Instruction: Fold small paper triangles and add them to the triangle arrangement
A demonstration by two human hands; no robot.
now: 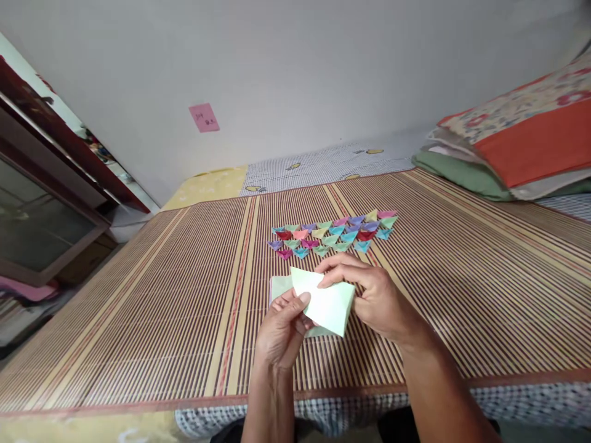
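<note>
A pale green sheet of paper (325, 304), folded, is held up between both hands over the mat. My left hand (281, 329) grips its left side, thumb on the near face. My right hand (369, 289) has its fingers on the upper edge and right side, with part of the grip hidden behind the paper. Beneath lies a stack of paper sheets (279, 284), light green on top and partly covered by my left hand and the held sheet. Just beyond, several small folded paper boats (332, 237) in many colours stand in rows.
A striped bamboo mat (184, 295) covers the bed. Folded bedding (521, 147) is piled at the back right. Behind stands a grey wall with a pink note (204, 117) on it. A framed glass panel (37, 215) is at the left.
</note>
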